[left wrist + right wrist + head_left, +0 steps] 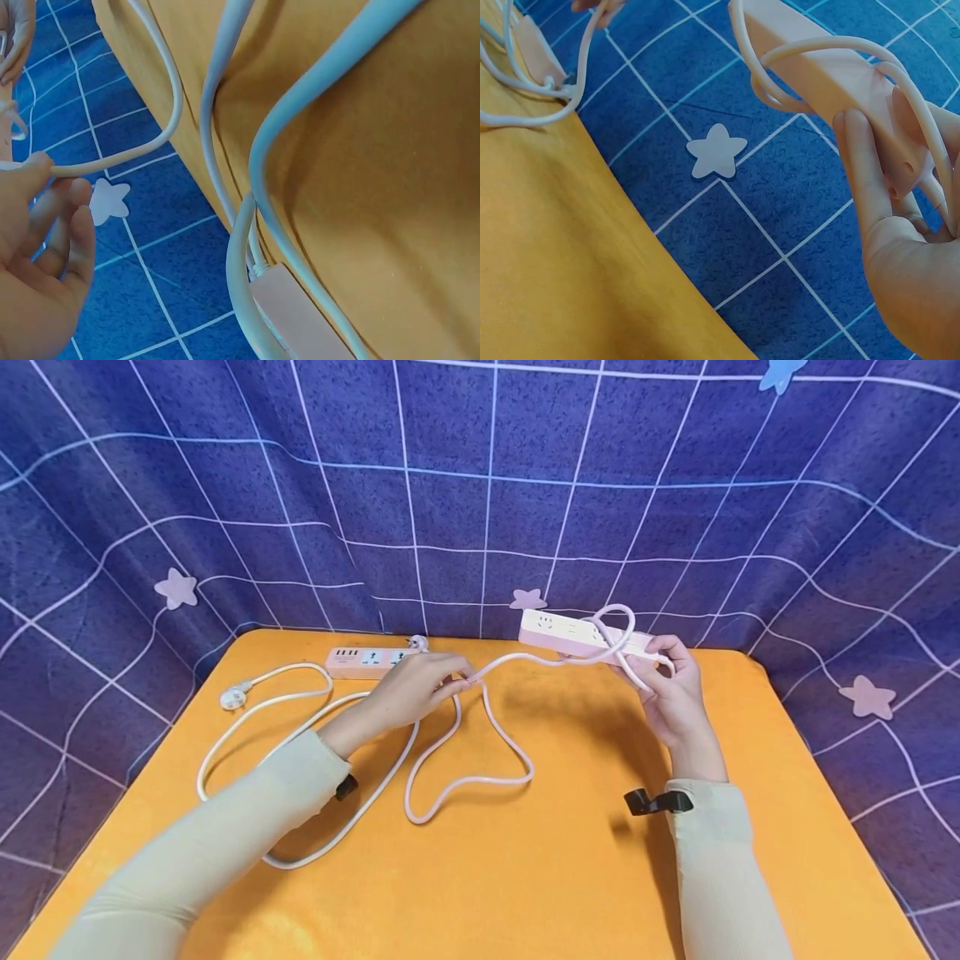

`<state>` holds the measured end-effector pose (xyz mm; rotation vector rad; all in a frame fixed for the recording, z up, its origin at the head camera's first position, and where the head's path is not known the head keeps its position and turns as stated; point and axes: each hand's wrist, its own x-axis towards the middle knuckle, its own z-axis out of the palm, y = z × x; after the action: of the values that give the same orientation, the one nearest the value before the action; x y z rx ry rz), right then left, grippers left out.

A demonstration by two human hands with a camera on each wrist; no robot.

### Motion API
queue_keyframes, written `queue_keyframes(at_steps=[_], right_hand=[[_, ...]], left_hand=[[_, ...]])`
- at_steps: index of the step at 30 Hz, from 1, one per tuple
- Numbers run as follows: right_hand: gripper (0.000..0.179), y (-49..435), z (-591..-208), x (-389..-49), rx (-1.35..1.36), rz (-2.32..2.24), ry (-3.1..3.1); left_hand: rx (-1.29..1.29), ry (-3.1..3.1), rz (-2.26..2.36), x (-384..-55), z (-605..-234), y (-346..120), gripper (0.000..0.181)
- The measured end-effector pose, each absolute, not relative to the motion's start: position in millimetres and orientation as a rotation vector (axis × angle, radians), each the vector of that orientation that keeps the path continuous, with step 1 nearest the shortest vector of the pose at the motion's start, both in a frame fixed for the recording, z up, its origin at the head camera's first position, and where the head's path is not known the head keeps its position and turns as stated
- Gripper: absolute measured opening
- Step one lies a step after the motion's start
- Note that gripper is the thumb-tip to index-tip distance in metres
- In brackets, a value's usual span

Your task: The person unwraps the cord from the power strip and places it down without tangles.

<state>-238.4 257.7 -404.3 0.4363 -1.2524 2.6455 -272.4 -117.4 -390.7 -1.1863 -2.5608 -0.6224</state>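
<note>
My right hand [677, 697] grips one end of a white and pink power strip [551, 628], held up off the orange table. The strip's white cord [525, 657] crosses over it in a loop and runs left to my other hand. With thumb and fingers, my left hand [420, 685] pinches that cord, which also shows in the left wrist view as a cord [112, 159] leaving the fingertips. Below the left hand the cord hangs down into a slack bend on the table. In the right wrist view, fingers and thumb hold the strip's underside [832, 82] near its cord end.
A second, pink power strip [348, 663] lies at the back left, partly behind the left hand. Its neighbouring white cord [206, 764] spreads in wide loops, with a plug [233, 697] near the left edge. Another plug [417, 643] sits at the back. A blue gridded curtain [450, 510] borders the table [585, 860].
</note>
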Motion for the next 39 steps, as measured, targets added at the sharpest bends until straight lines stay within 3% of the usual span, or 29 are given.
queue_keyframes(at_steps=[5, 15, 27, 39], right_hand=[[0.029, 257.7, -404.2, -237.3, 0.436, 2.649, -1.252], [0.030, 257.8, -403.1, -236.7, 0.427, 2.649, -1.294], [0.031, 257.3, -404.3, -236.5, 0.424, 2.649, -1.293], [0.030, 257.6, -403.5, -236.7, 0.425, 2.644, -1.303]], left_hand=[[-1.120, -2.600, -0.660, -268.9, -388.4, -116.3, 0.015], [-1.050, -2.535, -0.673, -257.8, -370.9, -103.3, 0.041], [-0.915, -2.515, -0.728, -240.6, -342.4, -72.1, 0.028], [-0.850, -2.519, -0.738, -237.5, -338.3, -57.4, 0.019]])
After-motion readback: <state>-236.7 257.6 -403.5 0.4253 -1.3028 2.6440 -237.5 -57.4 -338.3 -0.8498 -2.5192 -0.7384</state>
